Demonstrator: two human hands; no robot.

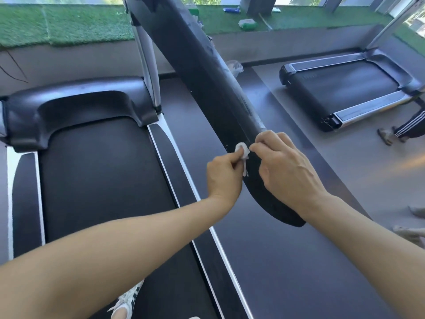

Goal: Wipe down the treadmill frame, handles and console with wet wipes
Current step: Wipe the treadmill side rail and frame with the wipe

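Observation:
A long black treadmill handle [202,72] runs diagonally from the top centre down to its rounded end at the middle right. My left hand [224,174] pinches a small crumpled white wet wipe [311,151] against the handle's left side. My right hand [285,166] rests over the top of the handle beside the wipe, its fingers curled, fingertips close to the wipe. Below lies the treadmill belt [103,176] with its black motor cover [76,104] and a silver upright [149,63].
A second treadmill [345,88] stands at the right, with another person's leg and shoe [400,131] beside it. Green artificial turf [69,24] with wipe packets [247,24] runs along the back. A used wipe [234,66] lies on the floor. My shoe [126,300] is on the belt.

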